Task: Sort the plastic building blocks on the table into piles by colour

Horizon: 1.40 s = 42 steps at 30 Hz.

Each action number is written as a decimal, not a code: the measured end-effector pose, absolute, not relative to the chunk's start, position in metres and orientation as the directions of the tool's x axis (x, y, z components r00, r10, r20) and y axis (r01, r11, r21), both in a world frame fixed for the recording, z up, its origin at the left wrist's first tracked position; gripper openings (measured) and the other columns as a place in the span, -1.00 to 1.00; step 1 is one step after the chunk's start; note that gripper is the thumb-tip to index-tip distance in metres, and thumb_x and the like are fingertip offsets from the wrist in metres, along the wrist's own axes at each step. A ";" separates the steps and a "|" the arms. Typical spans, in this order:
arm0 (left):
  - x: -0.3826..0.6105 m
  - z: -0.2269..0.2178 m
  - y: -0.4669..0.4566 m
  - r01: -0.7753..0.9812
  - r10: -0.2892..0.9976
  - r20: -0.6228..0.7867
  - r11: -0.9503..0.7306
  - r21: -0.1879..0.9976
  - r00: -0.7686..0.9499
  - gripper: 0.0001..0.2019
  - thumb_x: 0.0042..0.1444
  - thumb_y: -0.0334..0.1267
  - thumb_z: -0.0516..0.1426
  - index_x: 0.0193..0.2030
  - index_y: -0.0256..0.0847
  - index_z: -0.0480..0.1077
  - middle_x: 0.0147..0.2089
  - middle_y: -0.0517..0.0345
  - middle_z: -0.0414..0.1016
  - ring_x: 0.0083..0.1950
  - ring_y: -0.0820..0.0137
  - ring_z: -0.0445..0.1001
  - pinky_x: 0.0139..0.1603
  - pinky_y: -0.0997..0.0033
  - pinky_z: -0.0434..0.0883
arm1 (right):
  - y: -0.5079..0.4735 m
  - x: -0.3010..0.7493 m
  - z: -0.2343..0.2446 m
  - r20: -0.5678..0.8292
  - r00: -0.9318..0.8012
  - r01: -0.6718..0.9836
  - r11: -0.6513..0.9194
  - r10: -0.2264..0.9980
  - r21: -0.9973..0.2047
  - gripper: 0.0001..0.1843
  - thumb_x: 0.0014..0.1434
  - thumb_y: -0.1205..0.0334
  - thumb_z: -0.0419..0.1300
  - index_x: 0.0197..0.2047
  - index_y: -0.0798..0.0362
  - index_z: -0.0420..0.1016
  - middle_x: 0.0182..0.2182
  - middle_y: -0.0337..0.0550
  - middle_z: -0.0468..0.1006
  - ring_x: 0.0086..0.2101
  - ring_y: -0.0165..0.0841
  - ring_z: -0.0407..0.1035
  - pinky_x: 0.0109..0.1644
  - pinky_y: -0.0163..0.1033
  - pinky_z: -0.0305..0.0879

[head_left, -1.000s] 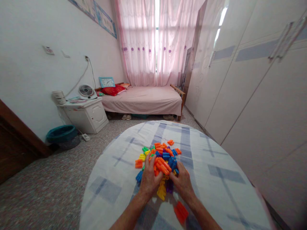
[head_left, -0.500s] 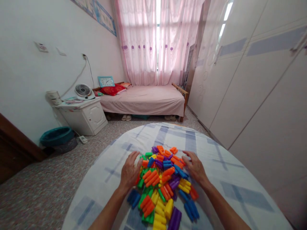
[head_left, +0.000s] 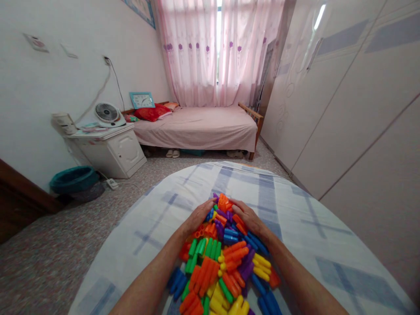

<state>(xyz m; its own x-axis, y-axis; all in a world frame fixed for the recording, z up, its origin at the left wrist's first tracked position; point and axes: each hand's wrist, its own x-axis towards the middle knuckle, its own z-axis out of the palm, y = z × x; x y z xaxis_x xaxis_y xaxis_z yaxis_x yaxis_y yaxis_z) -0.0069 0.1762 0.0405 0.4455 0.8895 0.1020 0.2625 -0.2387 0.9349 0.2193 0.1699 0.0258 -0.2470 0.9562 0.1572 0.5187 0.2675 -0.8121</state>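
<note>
A heap of plastic toy building pieces, shaped like joined tubes with rounded ends, lies in front of me. Among them are a green piece (head_left: pixel 213 248), an orange piece (head_left: pixel 206 274), a blue piece (head_left: pixel 231 236), a yellow piece (head_left: pixel 261 266) and a purple piece (head_left: pixel 219 229). My left hand (head_left: pixel 197 217) lies along the heap's far left side, fingers stretched out and touching its edge. Opposite it, my right hand (head_left: pixel 248 217) rests against the far right side with fingers extended. Both hands cup the far end of the heap; neither grasps a piece.
The heap lies on a round table with a checked cloth (head_left: pixel 154 218). Beyond it stands a pink-covered bed (head_left: pixel 200 129). A white cabinet (head_left: pixel 126 153) with a fan (head_left: pixel 107 113) and a teal bin (head_left: pixel 75 179) are at left; a tall wardrobe (head_left: pixel 348 118) lines the right.
Both hands have moved forward and inward, closing around the far end of the heap. The pieces there are pressed closer together. The view has tilted and shifted slightly.
</note>
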 end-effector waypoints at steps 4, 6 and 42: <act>0.003 0.066 0.165 0.178 0.839 0.140 -0.269 0.946 0.526 -0.51 0.26 0.03 -0.13 0.15 -0.18 0.34 0.05 0.09 0.48 0.07 0.28 0.40 0.18 0.24 0.27 | 0.152 0.209 0.051 0.143 -0.341 0.375 0.274 0.929 -0.886 -0.51 0.21 -0.04 0.01 0.12 0.00 0.36 0.06 -0.15 0.46 0.03 -0.27 0.33 0.15 -0.08 0.21; 0.003 0.080 0.151 0.164 0.843 0.148 -0.267 0.950 0.517 -0.52 0.27 0.01 -0.11 0.13 -0.21 0.36 0.02 0.08 0.49 0.04 0.29 0.41 0.15 0.27 0.29 | 0.138 0.207 0.064 0.161 -0.376 0.286 0.280 0.913 -0.916 -0.52 0.17 0.01 0.09 0.12 -0.01 0.35 0.02 -0.17 0.47 0.00 -0.25 0.35 0.12 -0.08 0.23; 0.020 0.007 -0.001 0.382 0.986 0.167 -0.148 0.912 -0.015 -0.55 0.26 -0.12 -0.09 0.27 -0.09 0.16 0.41 0.07 -0.05 0.42 0.26 -0.12 0.40 0.04 -0.05 | -0.002 0.207 0.021 0.222 0.127 0.329 0.170 0.967 -0.929 -0.49 0.22 0.00 0.00 0.20 -0.03 0.27 0.16 -0.10 0.34 0.13 -0.24 0.25 0.19 -0.06 0.20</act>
